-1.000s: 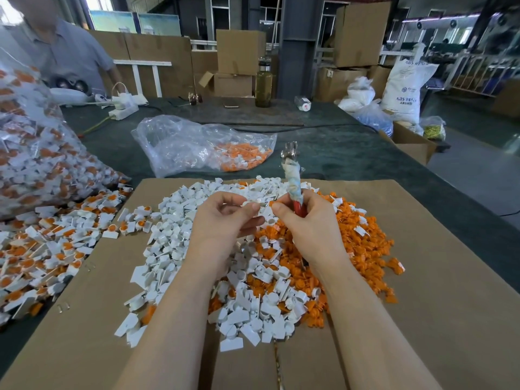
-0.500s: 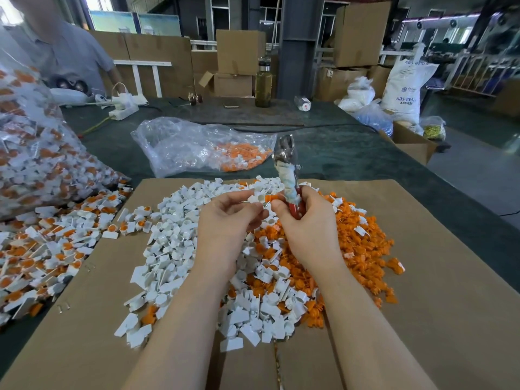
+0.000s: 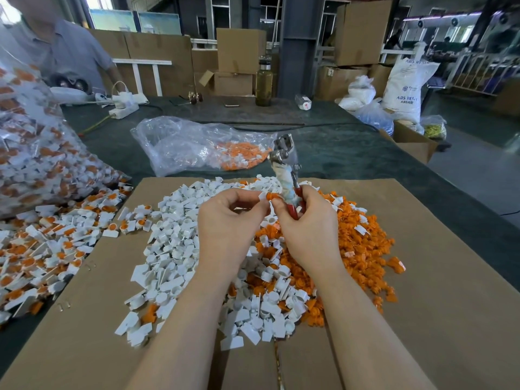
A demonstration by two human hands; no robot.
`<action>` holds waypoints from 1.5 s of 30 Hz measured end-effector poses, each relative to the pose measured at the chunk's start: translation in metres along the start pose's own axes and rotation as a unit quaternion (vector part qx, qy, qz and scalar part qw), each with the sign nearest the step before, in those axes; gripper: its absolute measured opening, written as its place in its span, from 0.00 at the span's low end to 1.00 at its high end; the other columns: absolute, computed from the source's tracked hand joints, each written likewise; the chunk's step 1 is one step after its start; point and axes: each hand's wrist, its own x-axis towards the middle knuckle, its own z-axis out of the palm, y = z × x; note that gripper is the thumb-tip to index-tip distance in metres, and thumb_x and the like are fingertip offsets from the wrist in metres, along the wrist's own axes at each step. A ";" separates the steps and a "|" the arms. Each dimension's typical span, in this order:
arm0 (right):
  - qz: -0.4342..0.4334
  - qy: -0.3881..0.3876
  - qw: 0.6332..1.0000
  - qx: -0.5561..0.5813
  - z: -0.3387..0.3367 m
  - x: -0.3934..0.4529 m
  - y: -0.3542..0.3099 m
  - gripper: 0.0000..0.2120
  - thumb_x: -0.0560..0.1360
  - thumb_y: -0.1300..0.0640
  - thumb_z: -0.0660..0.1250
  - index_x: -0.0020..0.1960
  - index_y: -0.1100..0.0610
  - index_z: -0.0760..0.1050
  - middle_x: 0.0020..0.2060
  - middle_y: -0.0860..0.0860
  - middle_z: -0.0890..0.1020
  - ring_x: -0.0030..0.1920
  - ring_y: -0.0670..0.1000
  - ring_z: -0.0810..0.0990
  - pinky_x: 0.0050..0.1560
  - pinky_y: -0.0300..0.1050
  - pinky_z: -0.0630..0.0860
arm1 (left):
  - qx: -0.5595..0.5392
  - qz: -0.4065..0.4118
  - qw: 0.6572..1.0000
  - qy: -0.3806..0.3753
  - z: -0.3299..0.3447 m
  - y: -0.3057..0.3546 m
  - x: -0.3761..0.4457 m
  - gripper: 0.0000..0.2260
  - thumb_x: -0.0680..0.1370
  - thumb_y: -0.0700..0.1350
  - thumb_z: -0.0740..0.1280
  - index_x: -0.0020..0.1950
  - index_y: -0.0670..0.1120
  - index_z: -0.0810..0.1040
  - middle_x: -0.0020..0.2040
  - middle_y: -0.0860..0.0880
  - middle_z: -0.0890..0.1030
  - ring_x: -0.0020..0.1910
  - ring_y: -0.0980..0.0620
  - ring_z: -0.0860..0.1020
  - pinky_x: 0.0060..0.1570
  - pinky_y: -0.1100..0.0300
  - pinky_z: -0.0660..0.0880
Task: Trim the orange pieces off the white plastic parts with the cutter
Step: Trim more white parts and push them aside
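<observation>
Together, left hand (image 3: 228, 220) pinches a white part (image 3: 264, 196) with orange tip; right hand (image 3: 306, 223) grips the cloth-wrapped, red-handled cutter (image 3: 287, 175).

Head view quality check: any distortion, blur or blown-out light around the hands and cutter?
Head view: wide-angle bending at the edges; daylight blows out the far windows; soft, even light on the left hand, right hand and cutter, all reasonably sharp; clear bag shows mild glare.

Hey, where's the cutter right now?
In the head view, the cutter is just right of centre, gripped in the right hand, metal head pointing up above the pile of white parts.
</observation>
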 end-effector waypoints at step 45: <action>0.038 -0.307 0.945 0.111 -0.027 0.005 0.000 0.06 0.73 0.56 0.71 0.49 0.54 0.76 0.41 0.52 0.80 0.44 0.55 0.80 0.51 0.59 0.76 | -0.166 -0.011 0.986 0.020 -0.016 -0.007 0.013 0.05 0.76 0.35 0.70 0.44 0.43 0.80 0.33 0.53 0.82 0.35 0.54 0.83 0.42 0.64 0.79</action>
